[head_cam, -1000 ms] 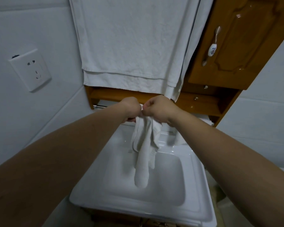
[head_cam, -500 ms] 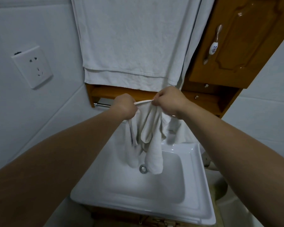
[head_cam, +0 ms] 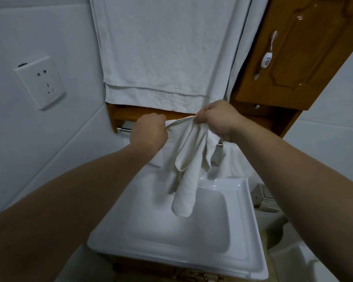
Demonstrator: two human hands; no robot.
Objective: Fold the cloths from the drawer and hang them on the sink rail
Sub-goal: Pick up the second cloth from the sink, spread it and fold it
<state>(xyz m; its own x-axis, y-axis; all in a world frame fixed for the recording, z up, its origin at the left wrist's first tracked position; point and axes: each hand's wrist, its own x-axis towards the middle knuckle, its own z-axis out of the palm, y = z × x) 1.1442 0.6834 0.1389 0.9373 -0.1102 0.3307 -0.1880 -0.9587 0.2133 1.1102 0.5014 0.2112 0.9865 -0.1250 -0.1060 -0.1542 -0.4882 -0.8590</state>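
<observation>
A crumpled white cloth [head_cam: 189, 169] hangs between my two hands above the white sink [head_cam: 143, 226]. My left hand [head_cam: 149, 133] grips its top edge on the left, and my right hand [head_cam: 218, 119] pinches the same edge on the right, so the edge is stretched taut. The cloth's loose folds dangle down into the basin. Just behind my hands runs the chrome sink rail [head_cam: 124, 130], mostly hidden by the cloth and my hands. Another white cloth [head_cam: 234, 163] hangs on the rail at the right, behind my right forearm.
A large white towel [head_cam: 163, 49] hangs on the wall above a wooden shelf [head_cam: 129, 115]. A wooden cabinet door [head_cam: 299, 49] with a ceramic handle stands at the upper right. A wall socket [head_cam: 41, 82] is at the left on the white tiles.
My hands have moved apart and risen toward the rail, pulling the cloth's top edge from a bunched grip into a stretched line. The cloth's hanging end has lifted higher over the basin.
</observation>
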